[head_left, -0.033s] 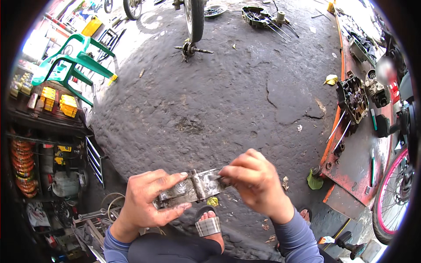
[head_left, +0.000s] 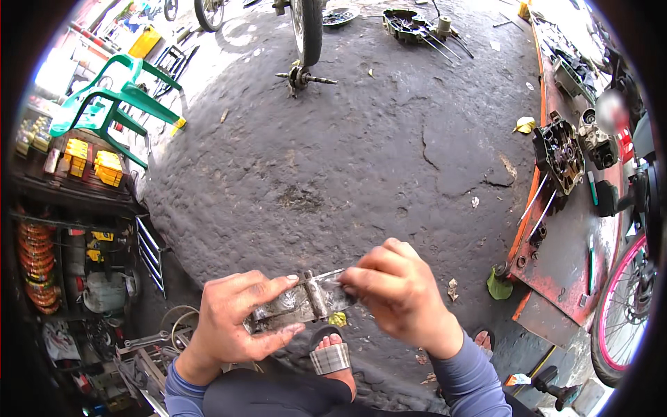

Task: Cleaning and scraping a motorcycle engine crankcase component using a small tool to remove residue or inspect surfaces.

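Note:
My left hand (head_left: 240,320) grips the left end of a worn grey metal part (head_left: 285,306), thumb along its lower edge and fingers along its upper edge. The part is flat and oblong, with a raised cylindrical rib (head_left: 316,295) across it, and is held above my lap. Over its right end is my right hand (head_left: 399,295), thumb and fingers pinched together. What those fingers hold, if anything, is hidden. A sandalled foot (head_left: 330,358) shows just below the part.
At right, an engine casing (head_left: 559,153) lies on a red-edged metal bench (head_left: 556,278). A pink-rimmed wheel (head_left: 622,309) stands beside it. A green plastic chair (head_left: 114,90) and a parts shelf (head_left: 69,201) are at left. Ahead, a crankshaft (head_left: 300,78) rests on the dark ground below a tyre (head_left: 308,35).
My right hand has shifted slightly left over the right end of the metal part. My left hand keeps the same grip.

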{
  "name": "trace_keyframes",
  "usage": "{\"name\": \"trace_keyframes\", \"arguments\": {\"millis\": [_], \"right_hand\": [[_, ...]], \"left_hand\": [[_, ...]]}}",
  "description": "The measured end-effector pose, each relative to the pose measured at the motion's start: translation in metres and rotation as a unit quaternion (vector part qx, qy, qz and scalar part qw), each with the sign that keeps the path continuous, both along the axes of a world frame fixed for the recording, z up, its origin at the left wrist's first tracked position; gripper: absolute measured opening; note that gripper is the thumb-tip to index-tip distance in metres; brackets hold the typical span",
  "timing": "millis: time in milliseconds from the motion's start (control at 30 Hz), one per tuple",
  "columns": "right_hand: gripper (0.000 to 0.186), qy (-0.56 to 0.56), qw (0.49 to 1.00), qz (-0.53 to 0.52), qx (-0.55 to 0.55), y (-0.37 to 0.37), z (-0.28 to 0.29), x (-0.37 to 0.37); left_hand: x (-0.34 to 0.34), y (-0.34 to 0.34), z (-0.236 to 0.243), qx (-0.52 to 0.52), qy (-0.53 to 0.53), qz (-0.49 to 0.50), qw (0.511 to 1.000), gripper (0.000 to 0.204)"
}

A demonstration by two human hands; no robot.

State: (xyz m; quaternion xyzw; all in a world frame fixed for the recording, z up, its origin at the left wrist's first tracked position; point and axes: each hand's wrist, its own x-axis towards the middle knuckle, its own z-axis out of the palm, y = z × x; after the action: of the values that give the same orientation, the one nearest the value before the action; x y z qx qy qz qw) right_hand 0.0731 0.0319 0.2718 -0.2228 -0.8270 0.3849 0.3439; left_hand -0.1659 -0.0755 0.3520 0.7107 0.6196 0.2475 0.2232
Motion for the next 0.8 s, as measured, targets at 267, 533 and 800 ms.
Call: {"name": "trace_keyframes", "arguments": {"millis": [267, 533, 800], "right_hand": [[0.032, -0.08, 0.993, 0.011, 0.087, 0.009, 0.026, 0.001], [0.034, -0.079, 0.994, -0.013, 0.075, 0.013, 0.019, 0.002], [0.033, -0.097, 0.99, -0.033, 0.093, 0.013, 0.019, -0.001]], "left_hand": [[0.005, 0.002, -0.002, 0.011, -0.003, 0.001, 1.0, 0.057], [0.003, 0.004, -0.003, 0.017, -0.01, 0.009, 1.0, 0.056], [0.002, 0.004, -0.002, 0.014, -0.007, 0.009, 1.0, 0.055]]}}
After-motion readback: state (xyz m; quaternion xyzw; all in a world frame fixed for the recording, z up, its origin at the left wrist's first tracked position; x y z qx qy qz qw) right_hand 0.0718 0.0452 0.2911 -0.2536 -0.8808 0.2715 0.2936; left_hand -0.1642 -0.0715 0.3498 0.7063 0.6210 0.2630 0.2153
